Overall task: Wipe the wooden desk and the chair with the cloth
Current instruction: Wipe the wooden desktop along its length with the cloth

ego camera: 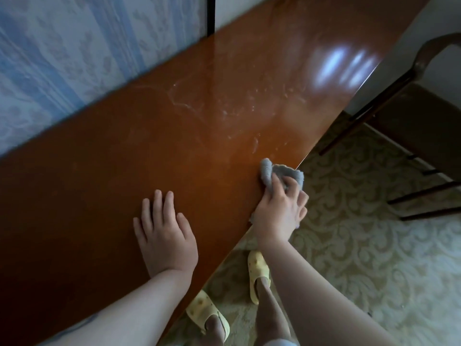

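The glossy brown wooden desk [129, 151] runs diagonally across the head view, with pale dusty smears near its middle. My right hand [279, 211] grips a crumpled grey cloth [279, 172] and presses it on the desk's near edge. My left hand [162, 233] lies flat on the desktop, palm down, fingers apart, holding nothing. The dark wooden chair [421, 113] stands at the right, beyond the desk's edge, apart from both hands.
A blue patterned curtain [62, 58] hangs along the desk's far side. A black vertical post [211, 15] stands behind the desk. A beige patterned carpet [361, 245] covers the floor. My feet in yellow slippers [258, 272] stand close to the desk's edge.
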Demonstrator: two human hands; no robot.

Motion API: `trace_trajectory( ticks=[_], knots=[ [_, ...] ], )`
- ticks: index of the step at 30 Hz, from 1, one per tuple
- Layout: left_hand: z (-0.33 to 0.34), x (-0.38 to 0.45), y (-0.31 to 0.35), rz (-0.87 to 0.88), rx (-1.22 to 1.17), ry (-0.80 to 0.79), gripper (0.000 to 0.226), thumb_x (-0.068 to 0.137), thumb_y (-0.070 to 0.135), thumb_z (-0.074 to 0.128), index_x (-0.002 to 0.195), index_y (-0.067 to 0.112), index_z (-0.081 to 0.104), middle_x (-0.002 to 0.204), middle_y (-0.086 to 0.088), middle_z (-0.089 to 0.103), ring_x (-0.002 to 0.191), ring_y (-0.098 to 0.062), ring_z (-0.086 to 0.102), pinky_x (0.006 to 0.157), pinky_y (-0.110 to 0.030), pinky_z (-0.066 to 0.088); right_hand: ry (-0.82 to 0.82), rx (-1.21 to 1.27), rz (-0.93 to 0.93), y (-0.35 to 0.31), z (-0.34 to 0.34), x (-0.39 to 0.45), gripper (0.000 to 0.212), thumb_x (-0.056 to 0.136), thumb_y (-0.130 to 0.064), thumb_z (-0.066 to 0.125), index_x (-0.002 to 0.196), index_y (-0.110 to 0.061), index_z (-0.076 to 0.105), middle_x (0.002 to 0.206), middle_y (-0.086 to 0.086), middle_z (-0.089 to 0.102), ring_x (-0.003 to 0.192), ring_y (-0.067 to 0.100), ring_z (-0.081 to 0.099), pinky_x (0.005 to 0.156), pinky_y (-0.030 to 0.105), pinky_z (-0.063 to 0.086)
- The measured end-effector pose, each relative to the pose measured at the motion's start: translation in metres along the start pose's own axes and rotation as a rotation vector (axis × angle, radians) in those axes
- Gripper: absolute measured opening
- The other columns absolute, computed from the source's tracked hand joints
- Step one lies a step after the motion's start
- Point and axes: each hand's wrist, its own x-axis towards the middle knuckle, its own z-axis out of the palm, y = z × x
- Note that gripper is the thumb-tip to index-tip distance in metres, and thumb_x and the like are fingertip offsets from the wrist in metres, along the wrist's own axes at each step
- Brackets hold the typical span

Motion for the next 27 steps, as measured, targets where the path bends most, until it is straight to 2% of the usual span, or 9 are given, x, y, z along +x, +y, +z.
trace_trajectory(
  ticks=[1, 4, 6, 12, 14, 17, 20, 24, 27],
  knots=[
    [0.000, 0.001, 0.000, -0.005, 0.004, -0.008, 0.047, 0.100, 0.029, 0.037, 0.146, 0.022, 0.038, 0.156, -0.002, 0.031, 0.147, -0.024, 0.017, 0.118, -0.049, 0.012, -0.012, 0.014, -0.071, -0.012, 0.001, -0.007, 0.038, 0.092, -0.017, 0.055, 0.129, -0.028, 0.061, 0.132, -0.001, 0.052, 0.118, 0.023, 0.030, 0.092, 0.044, 0.032],
    [0.000, 0.001, -0.001, -0.015, -0.001, -0.011, 0.046, 0.100, 0.027, 0.037, 0.145, 0.020, 0.040, 0.156, -0.001, 0.031, 0.147, -0.023, 0.017, 0.118, -0.049, 0.012, -0.241, 0.043, -0.802, -0.038, 0.013, -0.049, 0.037, 0.086, -0.021, 0.055, 0.120, -0.028, 0.066, 0.124, -0.001, 0.057, 0.112, 0.026, 0.041, 0.082, 0.041, 0.040],
    [-0.001, 0.001, -0.001, -0.010, -0.017, 0.014, 0.044, 0.100, 0.024, 0.036, 0.143, 0.018, 0.043, 0.155, -0.002, 0.034, 0.146, -0.024, 0.020, 0.117, -0.049, 0.013, -0.328, -0.037, -1.025, -0.032, 0.016, -0.050, 0.038, 0.086, -0.024, 0.057, 0.122, -0.032, 0.065, 0.126, -0.003, 0.058, 0.115, 0.026, 0.043, 0.084, 0.042, 0.042],
    [-0.001, 0.001, 0.002, -0.026, 0.023, 0.023, 0.045, 0.097, 0.026, 0.045, 0.142, 0.021, 0.045, 0.151, -0.004, 0.041, 0.143, -0.026, 0.028, 0.115, -0.050, 0.022, -0.093, -0.098, -0.300, -0.007, 0.007, 0.002, 0.037, 0.096, -0.022, 0.054, 0.131, -0.031, 0.060, 0.133, -0.002, 0.053, 0.123, 0.023, 0.031, 0.098, 0.047, 0.034],
    [-0.003, 0.008, 0.008, -0.077, 0.014, 0.015, 0.045, 0.095, 0.025, 0.052, 0.139, 0.022, 0.048, 0.147, -0.005, 0.044, 0.138, -0.028, 0.033, 0.111, -0.050, 0.026, -0.078, -0.123, -0.368, -0.012, 0.010, -0.019, 0.039, 0.093, -0.023, 0.058, 0.132, -0.028, 0.060, 0.131, 0.000, 0.054, 0.121, 0.025, 0.034, 0.096, 0.048, 0.038],
    [-0.004, 0.032, 0.023, -0.224, -0.129, 0.062, 0.041, 0.093, 0.022, 0.054, 0.135, 0.023, 0.052, 0.144, -0.005, 0.044, 0.130, -0.029, 0.034, 0.106, -0.047, 0.025, -0.231, -0.118, -0.751, -0.025, 0.015, -0.046, 0.043, 0.090, -0.030, 0.060, 0.133, -0.029, 0.058, 0.133, 0.002, 0.054, 0.124, 0.027, 0.036, 0.099, 0.049, 0.040],
    [-0.002, 0.053, 0.032, -0.176, -0.143, 0.087, 0.041, 0.095, 0.023, 0.050, 0.136, 0.025, 0.051, 0.153, -0.004, 0.035, 0.137, -0.027, 0.028, 0.108, -0.047, 0.019, -0.445, -0.137, -1.055, -0.025, 0.016, -0.020, 0.045, 0.096, -0.035, 0.046, 0.141, -0.036, 0.048, 0.150, 0.002, 0.042, 0.143, 0.027, 0.024, 0.118, 0.047, 0.017],
    [0.006, 0.065, 0.032, -0.195, -0.045, 0.081, 0.046, 0.099, 0.025, 0.044, 0.144, 0.024, 0.041, 0.157, -0.003, 0.028, 0.145, -0.025, 0.019, 0.116, -0.047, 0.012, -0.349, -0.133, -0.834, 0.002, 0.003, 0.011, 0.041, 0.098, -0.032, 0.049, 0.138, -0.032, 0.053, 0.153, 0.003, 0.039, 0.147, 0.024, 0.022, 0.120, 0.048, 0.018],
    [0.012, 0.068, 0.033, -0.154, -0.022, 0.105, 0.047, 0.096, 0.022, 0.047, 0.142, 0.019, 0.044, 0.154, -0.007, 0.035, 0.143, -0.030, 0.024, 0.117, -0.050, 0.015, -0.377, -0.072, -0.870, 0.000, 0.004, -0.015, 0.042, 0.094, -0.028, 0.055, 0.136, -0.029, 0.057, 0.149, 0.002, 0.045, 0.145, 0.026, 0.029, 0.118, 0.050, 0.024]
  ],
)
